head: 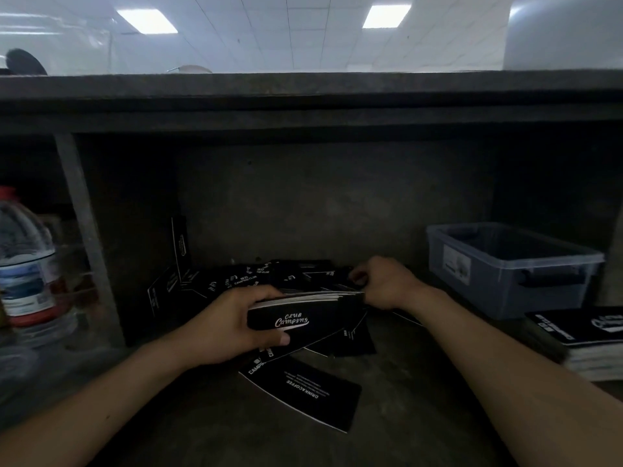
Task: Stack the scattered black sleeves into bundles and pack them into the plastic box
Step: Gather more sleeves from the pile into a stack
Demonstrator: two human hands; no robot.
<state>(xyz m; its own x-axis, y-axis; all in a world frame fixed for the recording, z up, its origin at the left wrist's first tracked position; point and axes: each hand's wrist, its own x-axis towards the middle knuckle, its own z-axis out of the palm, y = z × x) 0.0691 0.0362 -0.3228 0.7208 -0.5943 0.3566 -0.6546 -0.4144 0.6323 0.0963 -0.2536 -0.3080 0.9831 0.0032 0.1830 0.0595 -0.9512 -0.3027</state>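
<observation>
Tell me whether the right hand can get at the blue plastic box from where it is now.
Probably yes. The right hand is at the end of the black sleeve bundle, and the open-topped blue plastic box sits to its right with nothing visible between them.

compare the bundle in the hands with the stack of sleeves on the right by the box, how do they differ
The held bundle is gripped on edge by the left hand, with the right hand at its far end; the finished stack lies flat, untouched, in front of the plastic box. The bundle looks thinner than the stack. The bundle's face reads "Club Camping"; the stack's print is cut off. Both are black sleeves with pale edges.
</observation>
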